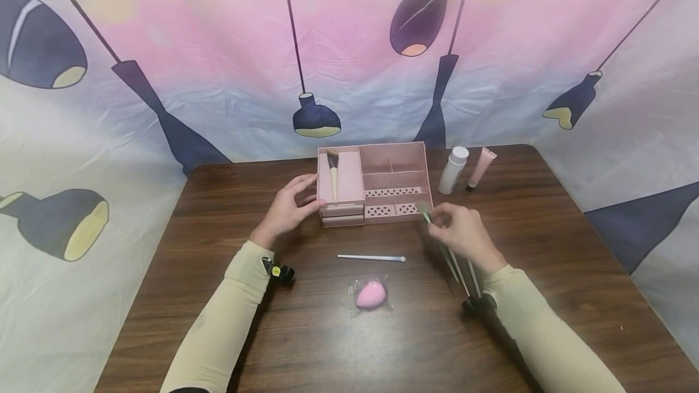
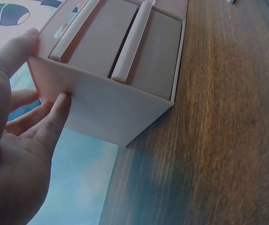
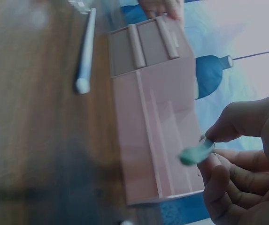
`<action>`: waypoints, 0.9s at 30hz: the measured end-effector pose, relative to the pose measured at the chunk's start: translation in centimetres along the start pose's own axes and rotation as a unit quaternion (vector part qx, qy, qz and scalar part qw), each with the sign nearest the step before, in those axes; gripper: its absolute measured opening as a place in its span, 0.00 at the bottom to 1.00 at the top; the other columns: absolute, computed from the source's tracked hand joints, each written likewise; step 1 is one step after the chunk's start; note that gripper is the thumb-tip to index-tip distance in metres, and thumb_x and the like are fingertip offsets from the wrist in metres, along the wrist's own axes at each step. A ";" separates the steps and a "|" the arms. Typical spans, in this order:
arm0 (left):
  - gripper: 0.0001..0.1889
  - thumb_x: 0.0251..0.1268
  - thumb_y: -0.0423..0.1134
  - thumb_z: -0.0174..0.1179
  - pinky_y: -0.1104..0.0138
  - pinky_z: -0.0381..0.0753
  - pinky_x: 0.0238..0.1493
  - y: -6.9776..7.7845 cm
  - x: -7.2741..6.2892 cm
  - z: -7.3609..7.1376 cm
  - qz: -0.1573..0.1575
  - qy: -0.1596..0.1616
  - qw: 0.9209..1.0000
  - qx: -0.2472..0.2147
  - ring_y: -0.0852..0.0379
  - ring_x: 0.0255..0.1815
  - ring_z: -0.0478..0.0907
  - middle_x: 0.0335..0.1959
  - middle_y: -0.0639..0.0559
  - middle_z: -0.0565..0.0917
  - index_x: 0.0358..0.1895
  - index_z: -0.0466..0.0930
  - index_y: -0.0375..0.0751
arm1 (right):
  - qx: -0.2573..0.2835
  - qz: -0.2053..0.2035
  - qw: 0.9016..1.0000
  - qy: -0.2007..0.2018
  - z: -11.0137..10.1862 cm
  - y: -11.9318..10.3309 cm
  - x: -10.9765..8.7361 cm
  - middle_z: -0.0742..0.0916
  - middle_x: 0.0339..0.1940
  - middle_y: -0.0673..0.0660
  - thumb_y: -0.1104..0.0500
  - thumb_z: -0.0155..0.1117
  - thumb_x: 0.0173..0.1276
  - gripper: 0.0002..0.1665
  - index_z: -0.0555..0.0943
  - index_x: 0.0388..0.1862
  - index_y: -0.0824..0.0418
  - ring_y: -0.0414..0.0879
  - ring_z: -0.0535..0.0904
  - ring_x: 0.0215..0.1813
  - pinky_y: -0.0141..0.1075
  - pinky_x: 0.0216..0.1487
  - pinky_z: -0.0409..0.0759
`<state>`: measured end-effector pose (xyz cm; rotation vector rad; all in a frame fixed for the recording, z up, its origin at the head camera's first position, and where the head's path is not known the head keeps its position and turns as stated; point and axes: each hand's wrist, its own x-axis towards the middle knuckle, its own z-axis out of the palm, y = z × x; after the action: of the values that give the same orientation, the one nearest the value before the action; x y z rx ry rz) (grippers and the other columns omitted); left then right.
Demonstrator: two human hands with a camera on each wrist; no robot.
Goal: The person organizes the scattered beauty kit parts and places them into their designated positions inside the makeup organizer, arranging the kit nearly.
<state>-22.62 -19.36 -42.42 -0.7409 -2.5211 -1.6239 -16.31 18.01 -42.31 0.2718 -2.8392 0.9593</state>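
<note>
A pink makeup organizer (image 1: 393,156) stands near the back of the table. My left hand (image 1: 289,208) rests its fingertips against the organizer's left side, fingers fairly straight; in the left wrist view the thumb (image 2: 24,44) lies at the box's edge. My right hand (image 1: 461,232) pinches a makeup brush with a green head (image 1: 422,207) by the organizer's front right corner. In the right wrist view the blurred green brush (image 3: 195,153) sits between thumb and fingers, overlapping the compartments. A brush with dark bristles (image 1: 334,174) lies in the organizer's top left tray.
A white-handled brush (image 1: 371,258) and a pink makeup sponge (image 1: 371,295) in clear wrap lie on the table (image 1: 306,332) in front. Several slim handles (image 1: 461,275) lie under my right wrist. A white bottle (image 1: 453,171) and pink tube (image 1: 482,168) stand right of the organizer.
</note>
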 end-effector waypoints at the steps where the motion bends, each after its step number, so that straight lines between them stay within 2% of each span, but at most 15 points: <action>1: 0.33 0.59 0.27 0.67 0.50 0.79 0.63 0.5 0.0 0.0 0.001 -0.001 1.000 0.003 0.34 0.67 0.67 0.66 0.30 0.66 0.67 0.65 0.23 | 0.003 -0.002 1.000 0.003 -0.1 -0.2 0.2 0.88 0.27 0.52 0.57 0.68 0.55 0.13 0.85 0.39 0.59 0.40 0.79 0.24 0.32 0.25 0.76; 3: 0.33 0.59 0.27 0.66 0.51 0.79 0.63 1.1 -0.1 -0.1 -0.001 -0.002 1.000 0.008 0.33 0.67 0.67 0.66 0.29 0.66 0.67 0.64 0.22 | 0.012 -0.005 1.000 0.010 -0.4 -0.6 0.7 0.88 0.27 0.52 0.57 0.67 0.56 0.13 0.85 0.40 0.59 0.40 0.80 0.24 0.33 0.25 0.77; 8: 0.34 0.59 0.30 0.68 0.58 0.81 0.62 -1.2 0.1 0.1 0.006 0.004 1.000 0.009 0.36 0.66 0.68 0.67 0.34 0.67 0.69 0.65 0.28 | 0.030 -0.020 0.999 0.025 -0.8 -1.7 2.0 0.89 0.29 0.53 0.57 0.67 0.56 0.12 0.85 0.40 0.58 0.42 0.82 0.26 0.35 0.28 0.81; 9: 0.34 0.59 0.30 0.68 0.58 0.81 0.62 -1.3 0.2 0.1 0.005 0.004 1.000 0.006 0.37 0.66 0.68 0.67 0.35 0.67 0.69 0.65 0.28 | 0.032 -0.024 0.999 0.028 -0.9 -1.8 2.2 0.89 0.29 0.53 0.57 0.67 0.56 0.12 0.85 0.40 0.58 0.42 0.82 0.26 0.35 0.28 0.82; 11: 0.34 0.60 0.30 0.67 0.55 0.80 0.63 -0.8 0.1 0.1 0.002 0.000 1.000 0.002 0.37 0.66 0.68 0.67 0.34 0.67 0.69 0.65 0.27 | 0.035 -0.028 0.998 0.033 -1.1 -2.3 2.6 0.89 0.29 0.53 0.57 0.67 0.56 0.12 0.85 0.40 0.58 0.42 0.83 0.26 0.35 0.27 0.82; 15: 0.33 0.60 0.29 0.66 0.47 0.78 0.63 1.4 -0.1 -0.2 -0.009 -0.009 1.000 0.006 0.36 0.67 0.68 0.67 0.30 0.66 0.68 0.64 0.24 | 0.041 -0.030 0.998 0.037 -1.4 -3.1 3.3 0.89 0.29 0.54 0.57 0.67 0.57 0.12 0.85 0.40 0.58 0.42 0.83 0.25 0.35 0.25 0.82; 20: 0.33 0.60 0.29 0.66 0.47 0.78 0.63 1.7 -0.1 -0.2 -0.010 -0.011 1.000 0.011 0.36 0.66 0.68 0.66 0.30 0.66 0.68 0.64 0.24 | 0.048 -0.027 0.998 0.033 -1.4 -4.0 4.0 0.89 0.29 0.53 0.57 0.66 0.56 0.12 0.85 0.40 0.56 0.42 0.82 0.26 0.35 0.29 0.81; 23: 0.33 0.60 0.28 0.66 0.46 0.78 0.63 1.4 -0.1 -0.2 -0.010 -0.011 1.000 0.007 0.36 0.66 0.68 0.66 0.30 0.66 0.68 0.64 0.24 | 0.060 -0.023 0.997 0.030 -1.3 -4.5 4.5 0.89 0.29 0.51 0.56 0.66 0.56 0.12 0.85 0.40 0.55 0.42 0.83 0.27 0.35 0.30 0.81; 27: 0.34 0.60 0.28 0.66 0.46 0.78 0.63 -0.5 0.2 0.0 -0.008 -0.008 1.000 -0.004 0.37 0.67 0.67 0.67 0.31 0.65 0.69 0.64 0.25 | 0.077 -0.021 0.996 0.027 -1.1 -5.0 5.1 0.88 0.31 0.51 0.56 0.65 0.57 0.13 0.85 0.42 0.55 0.42 0.83 0.28 0.35 0.30 0.82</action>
<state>-22.99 -19.48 -42.74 -0.7380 -2.5397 -1.6397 -20.13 14.10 -37.54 0.3169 -2.7047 1.1590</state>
